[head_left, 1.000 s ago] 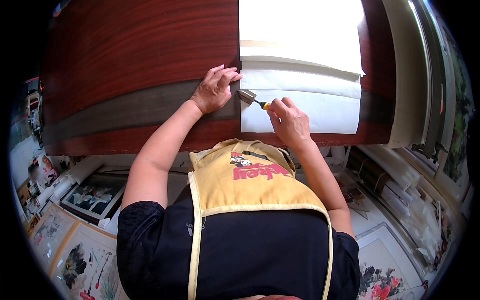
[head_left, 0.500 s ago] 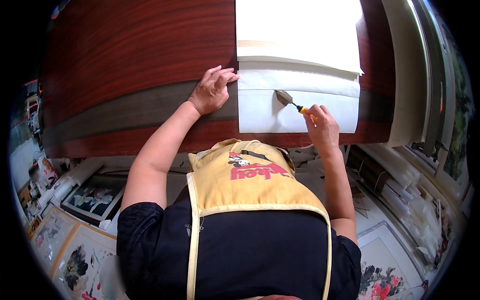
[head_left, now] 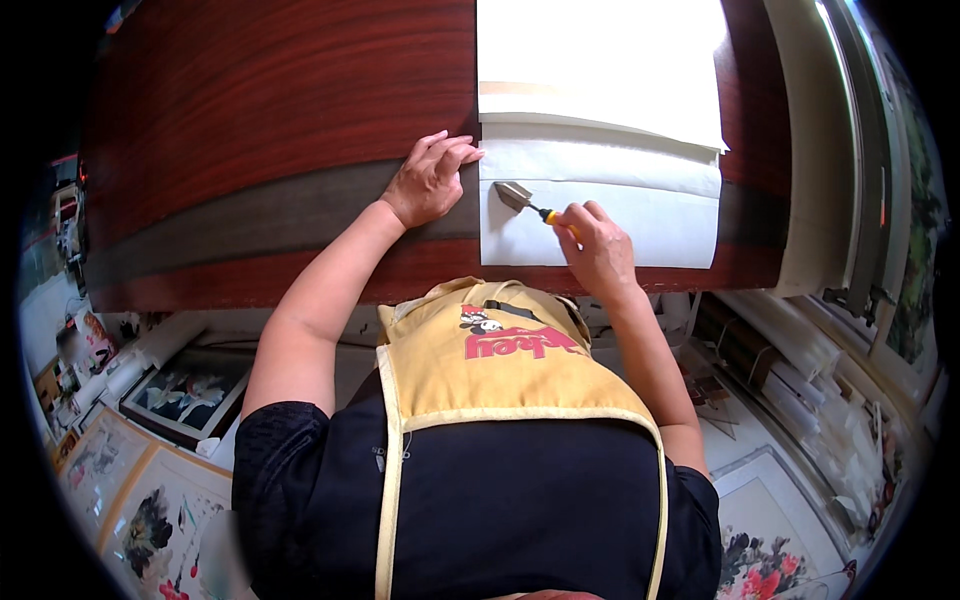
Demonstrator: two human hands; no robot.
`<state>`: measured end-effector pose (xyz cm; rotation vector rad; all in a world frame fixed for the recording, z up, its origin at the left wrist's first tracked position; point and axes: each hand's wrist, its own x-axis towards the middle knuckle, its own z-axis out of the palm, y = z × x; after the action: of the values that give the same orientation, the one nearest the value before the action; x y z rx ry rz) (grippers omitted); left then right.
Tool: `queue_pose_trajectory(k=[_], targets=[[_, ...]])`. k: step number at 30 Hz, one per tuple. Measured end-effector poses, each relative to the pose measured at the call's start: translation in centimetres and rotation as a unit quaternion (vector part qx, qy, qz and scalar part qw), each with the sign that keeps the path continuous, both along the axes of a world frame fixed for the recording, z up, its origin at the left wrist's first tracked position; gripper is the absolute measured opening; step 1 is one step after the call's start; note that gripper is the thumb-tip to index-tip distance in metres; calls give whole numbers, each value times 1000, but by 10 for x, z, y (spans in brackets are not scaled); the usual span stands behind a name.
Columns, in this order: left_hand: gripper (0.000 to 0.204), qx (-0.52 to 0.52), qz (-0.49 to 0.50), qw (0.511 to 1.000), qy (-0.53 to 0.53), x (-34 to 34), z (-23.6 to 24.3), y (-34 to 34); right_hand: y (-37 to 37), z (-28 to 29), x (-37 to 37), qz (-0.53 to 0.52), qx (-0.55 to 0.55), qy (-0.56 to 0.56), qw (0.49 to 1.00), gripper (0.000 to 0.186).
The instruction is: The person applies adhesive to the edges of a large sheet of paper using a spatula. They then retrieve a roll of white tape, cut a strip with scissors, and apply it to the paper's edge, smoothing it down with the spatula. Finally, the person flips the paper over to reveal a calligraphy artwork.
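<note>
A small trowel [head_left: 513,195] with a flat metal blade and a yellow-and-black handle is gripped in my right hand [head_left: 602,252]. Its blade lies on the white paper [head_left: 630,225], close to the paper's left edge. A straight crease or seam runs across this sheet just above the blade. My left hand [head_left: 428,182] rests on the table, fingers stretched out and slightly apart, with the fingertips at the paper's left edge. Farther up, a brightly lit white sheet [head_left: 600,50] overlaps the nearer paper.
The dark red wooden table [head_left: 280,90] carries a dark brown band [head_left: 230,210] along its near side. Paper rolls [head_left: 800,370] are piled below at the right. Flower paintings [head_left: 155,520] stand low at the left, and another picture [head_left: 760,550] at the lower right.
My right hand has slid the trowel leftward across the paper, from near its middle to near its left edge. My left hand stays at the paper's edge.
</note>
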<state>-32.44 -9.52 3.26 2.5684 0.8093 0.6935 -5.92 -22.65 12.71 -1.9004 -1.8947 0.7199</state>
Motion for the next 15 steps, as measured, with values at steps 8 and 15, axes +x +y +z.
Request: queue_pose_trajectory(k=[8,15], targets=[[52,-21,-1,1000,3,0,4,0,6,5,-27,54,-31,-9,998,7],[51,-18,-1,1000,4,-1,4,0,-12,3,19,-41,-6,-40,998,5]])
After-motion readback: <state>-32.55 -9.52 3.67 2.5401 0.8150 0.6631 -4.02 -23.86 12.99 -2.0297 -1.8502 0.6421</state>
